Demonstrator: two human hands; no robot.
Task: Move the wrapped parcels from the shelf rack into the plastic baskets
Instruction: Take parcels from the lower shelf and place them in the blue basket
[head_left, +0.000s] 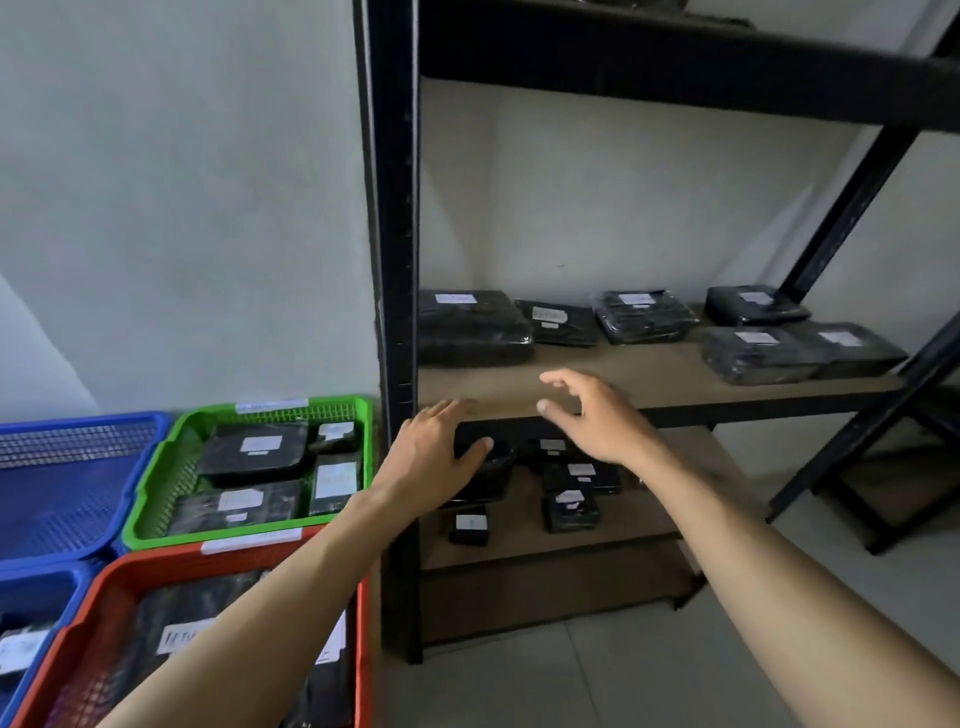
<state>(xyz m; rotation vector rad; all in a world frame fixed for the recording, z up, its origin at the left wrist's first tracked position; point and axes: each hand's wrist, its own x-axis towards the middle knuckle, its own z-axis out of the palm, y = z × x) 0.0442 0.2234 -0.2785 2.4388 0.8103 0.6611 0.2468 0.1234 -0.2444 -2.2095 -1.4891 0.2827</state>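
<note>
Black-wrapped parcels (470, 325) lie along the back of the middle board of the shelf rack (395, 234), with smaller parcels (569, 512) on the board below; both hands are held out empty at the front edge, the left hand (436, 452) flat with straight fingers, the right hand (602, 421) spread and loosely arched; the large parcel at the left is best taken from both sides and drawn forward clear of the rack's upright; the green basket (166, 467) and red basket (104, 582), just left of the rack, already hold parcels, so room should be judged first.
</note>
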